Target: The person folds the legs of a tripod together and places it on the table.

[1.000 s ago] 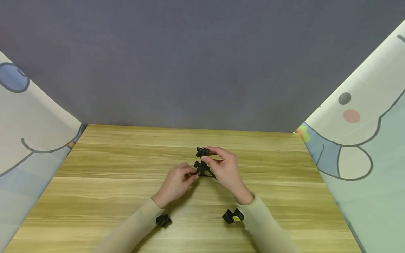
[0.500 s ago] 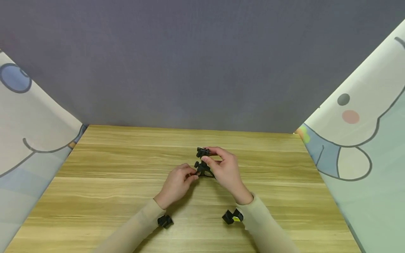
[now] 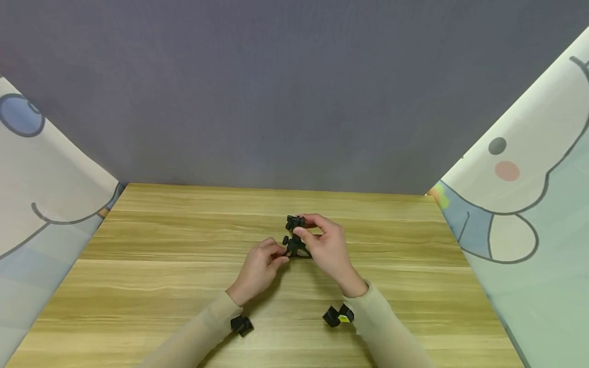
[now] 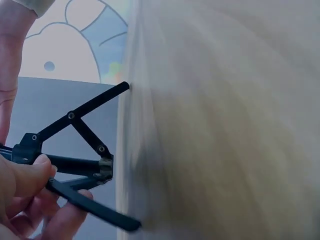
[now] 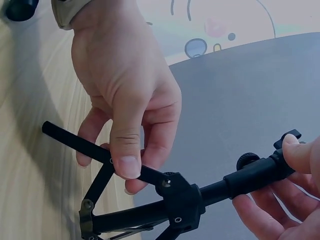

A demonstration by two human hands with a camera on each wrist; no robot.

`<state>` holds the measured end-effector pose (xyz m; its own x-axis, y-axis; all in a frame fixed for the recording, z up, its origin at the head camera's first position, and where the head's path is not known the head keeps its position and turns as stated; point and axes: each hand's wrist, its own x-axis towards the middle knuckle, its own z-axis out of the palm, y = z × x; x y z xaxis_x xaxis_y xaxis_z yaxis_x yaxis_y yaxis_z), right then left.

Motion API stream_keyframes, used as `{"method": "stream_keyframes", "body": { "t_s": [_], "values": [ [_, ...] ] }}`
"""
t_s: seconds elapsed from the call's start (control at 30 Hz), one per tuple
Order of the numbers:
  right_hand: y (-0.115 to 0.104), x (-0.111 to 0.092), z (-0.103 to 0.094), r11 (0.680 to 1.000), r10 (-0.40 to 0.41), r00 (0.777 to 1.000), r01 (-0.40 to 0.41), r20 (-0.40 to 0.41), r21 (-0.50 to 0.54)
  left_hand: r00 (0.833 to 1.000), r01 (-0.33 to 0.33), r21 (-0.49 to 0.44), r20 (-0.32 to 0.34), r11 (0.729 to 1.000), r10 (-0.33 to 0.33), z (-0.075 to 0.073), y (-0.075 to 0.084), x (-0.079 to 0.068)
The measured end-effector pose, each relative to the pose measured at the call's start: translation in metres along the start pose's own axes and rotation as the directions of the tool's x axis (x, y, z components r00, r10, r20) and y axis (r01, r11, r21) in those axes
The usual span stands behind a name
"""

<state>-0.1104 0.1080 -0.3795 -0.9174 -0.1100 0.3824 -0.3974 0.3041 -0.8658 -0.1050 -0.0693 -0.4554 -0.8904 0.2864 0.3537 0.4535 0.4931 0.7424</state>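
A small black tripod (image 3: 296, 247) stands on the wooden table with its legs spread. In the head view my left hand (image 3: 258, 267) is at its left, low down. Seen from the right wrist, the left hand's thumb and fingers (image 5: 129, 150) pinch one leg near its brace joint. My right hand (image 3: 329, 248) holds the upper column (image 5: 255, 176), just under the head with its knobs. From the left wrist, two leg tips (image 4: 125, 86) reach the tabletop. The third leg is mostly hidden.
Black wrist cameras sit on both sleeves, left camera (image 3: 241, 324) and right camera (image 3: 338, 316). A grey panel (image 3: 276, 102) rises behind the wooden table (image 3: 161, 286). Cartoon-printed sheets (image 3: 529, 225) flank both sides.
The left wrist and sleeve have shifted slightly to the right. Both hands keep their hold, and the tripod stays practically in place.
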Motion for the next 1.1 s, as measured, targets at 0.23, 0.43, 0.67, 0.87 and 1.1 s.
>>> {"method": "stream_keyframes", "body": {
  "t_s": [0.23,0.43,0.67,0.87,1.1],
  "values": [
    [-0.001,0.0,0.0,1.0,-0.003,1.0,0.003,-0.002,-0.001,0.999,-0.016,-0.104,-0.035,0.994,0.012,0.001,-0.004,0.001],
    [-0.001,0.002,0.001,1.0,-0.001,1.0,0.001,-0.013,-0.01,0.998,-0.02,-0.157,-0.06,0.987,0.011,0.003,-0.005,0.003],
    [0.001,0.004,0.0,1.0,-0.003,1.0,0.002,-0.021,-0.027,0.999,-0.011,-0.161,-0.051,0.987,0.003,0.005,-0.007,0.006],
    [0.0,0.005,0.0,1.0,0.01,1.0,-0.011,-0.013,-0.02,0.997,0.002,0.092,0.071,0.996,-0.008,-0.007,-0.001,0.008],
    [-0.002,0.004,0.002,0.999,-0.008,1.0,0.007,-0.031,-0.042,0.99,-0.093,0.412,0.137,0.906,0.039,-0.012,0.009,0.008]
  ]
}}
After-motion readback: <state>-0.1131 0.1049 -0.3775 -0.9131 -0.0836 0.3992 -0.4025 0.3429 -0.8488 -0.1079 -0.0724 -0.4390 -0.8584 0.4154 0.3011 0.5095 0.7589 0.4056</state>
